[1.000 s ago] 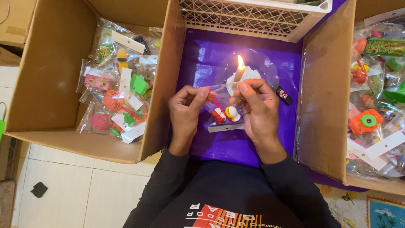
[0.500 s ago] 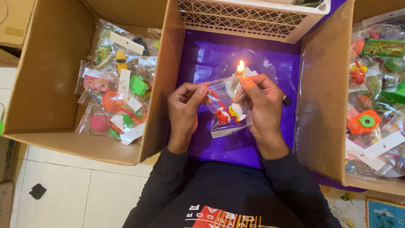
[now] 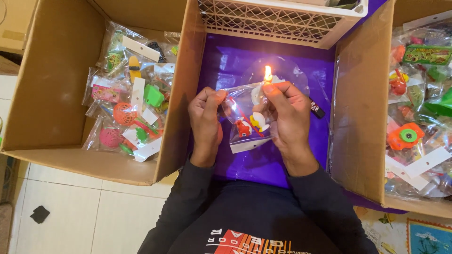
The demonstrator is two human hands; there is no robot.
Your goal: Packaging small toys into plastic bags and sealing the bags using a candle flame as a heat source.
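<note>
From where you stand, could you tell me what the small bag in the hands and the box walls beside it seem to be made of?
The small bag looks like thin clear plastic film, glossy: the little toys show through it and it glints near the candle flame. The left hand and right hand pinch its top edge. The box walls look like plain brown corrugated cardboard, matt, with raw cut edges.

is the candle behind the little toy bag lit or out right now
Lit. A bright yellow flame stands on top of the white candle, just behind the top edge of the clear toy bag held up by both hands.
</note>
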